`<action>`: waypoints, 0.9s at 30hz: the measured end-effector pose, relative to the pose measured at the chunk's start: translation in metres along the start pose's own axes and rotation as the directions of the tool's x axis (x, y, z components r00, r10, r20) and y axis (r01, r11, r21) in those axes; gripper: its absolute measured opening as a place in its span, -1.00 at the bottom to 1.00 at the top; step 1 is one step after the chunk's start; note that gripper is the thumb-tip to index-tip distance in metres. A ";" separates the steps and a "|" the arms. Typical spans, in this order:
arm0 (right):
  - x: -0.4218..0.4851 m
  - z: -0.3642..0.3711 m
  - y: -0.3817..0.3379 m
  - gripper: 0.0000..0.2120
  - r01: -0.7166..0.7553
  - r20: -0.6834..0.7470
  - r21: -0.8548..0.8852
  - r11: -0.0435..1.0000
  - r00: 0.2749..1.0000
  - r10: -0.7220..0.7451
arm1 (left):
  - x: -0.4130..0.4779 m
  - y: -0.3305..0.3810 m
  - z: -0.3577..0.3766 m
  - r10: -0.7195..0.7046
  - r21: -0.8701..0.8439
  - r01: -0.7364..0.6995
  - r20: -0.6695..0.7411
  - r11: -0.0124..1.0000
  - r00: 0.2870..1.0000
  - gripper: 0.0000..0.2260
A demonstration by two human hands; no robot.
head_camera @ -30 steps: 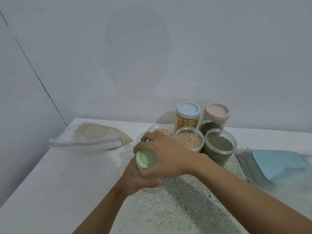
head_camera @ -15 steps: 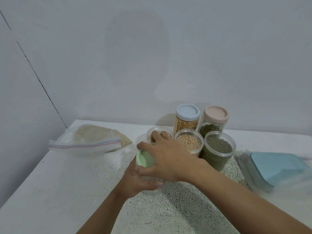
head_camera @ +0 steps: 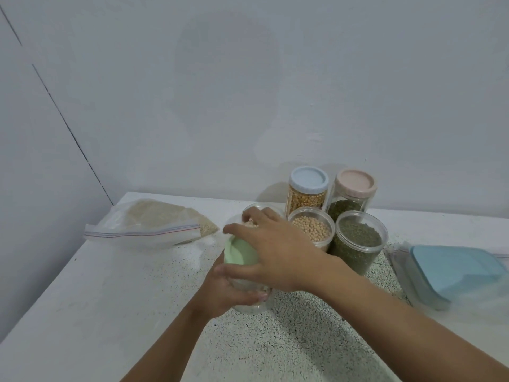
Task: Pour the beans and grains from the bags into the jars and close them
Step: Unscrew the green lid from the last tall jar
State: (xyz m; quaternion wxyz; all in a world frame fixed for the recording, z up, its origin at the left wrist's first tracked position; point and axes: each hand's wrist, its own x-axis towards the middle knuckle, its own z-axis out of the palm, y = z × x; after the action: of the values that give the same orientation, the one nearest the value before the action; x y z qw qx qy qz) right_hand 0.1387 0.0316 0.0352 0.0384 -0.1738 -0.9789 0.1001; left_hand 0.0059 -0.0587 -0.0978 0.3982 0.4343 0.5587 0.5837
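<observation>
Two hands work at the middle of the speckled counter (head_camera: 275, 340), which is the largest surface in view. All places below are given relative to the jar under the green lid.

1. Bag of pale grain (head_camera: 154, 224): lies flat to the left of the jar and farther from the person, well apart, zip edge toward the viewer.
2. Blue flat container (head_camera: 451, 268): lies far to the right, partly under clear plastic.
3. Open jars: one with green grains (head_camera: 358, 241) and one with pale round beans (head_camera: 311, 230) stand to the right and behind; a third open jar (head_camera: 259, 210) stands directly behind, mostly hidden. None carries a lid.
4. Closed jars: the blue-lidded jar (head_camera: 307, 191) and pink-lidded jar (head_camera: 352, 194) stand farthest back, by the wall.
5. Jar in hand (head_camera: 250, 304): stands upright, long axis vertical, base on the counter.
6. Green lid (head_camera: 239, 250): sits on the jar mouth, apparently tilted toward the viewer.

The left hand (head_camera: 228, 293) is wrapped around the jar body from the near left side. The right hand (head_camera: 278, 252) reaches over from the right, curled closed on the lid from above.

The lid lies directly beneath the right hand, on the jar's vertical axis. Judged step: seating or turning this lid. Three jars appear to remain open.
</observation>
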 end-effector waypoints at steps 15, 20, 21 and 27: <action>0.005 -0.006 0.000 -0.28 0.012 0.035 -0.042 0.999 0.999 -0.010 | 0.001 -0.003 0.000 0.005 0.022 -0.005 0.009 1.000 1.000 -0.36; 0.007 -0.005 -0.007 -0.38 0.067 0.129 -0.107 0.992 0.990 -0.053 | 0.002 -0.003 -0.001 -0.034 0.021 0.034 0.012 0.999 0.999 -0.37; 0.007 -0.006 -0.006 -0.43 0.117 0.152 -0.060 0.991 0.983 -0.107 | 0.001 -0.002 0.000 -0.033 0.024 0.033 0.017 0.999 0.999 -0.32; 0.005 -0.013 0.000 -0.43 0.207 0.217 0.121 0.971 0.949 -0.230 | 0.001 -0.003 0.004 0.019 0.061 -0.019 0.000 0.998 1.000 -0.17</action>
State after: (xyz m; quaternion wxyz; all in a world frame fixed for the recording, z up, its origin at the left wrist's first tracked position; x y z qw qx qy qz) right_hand 0.1359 0.0355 0.0485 -0.0558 -0.0494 -0.9840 0.1620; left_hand 0.0092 -0.0566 -0.1010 0.3788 0.4514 0.5721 0.5704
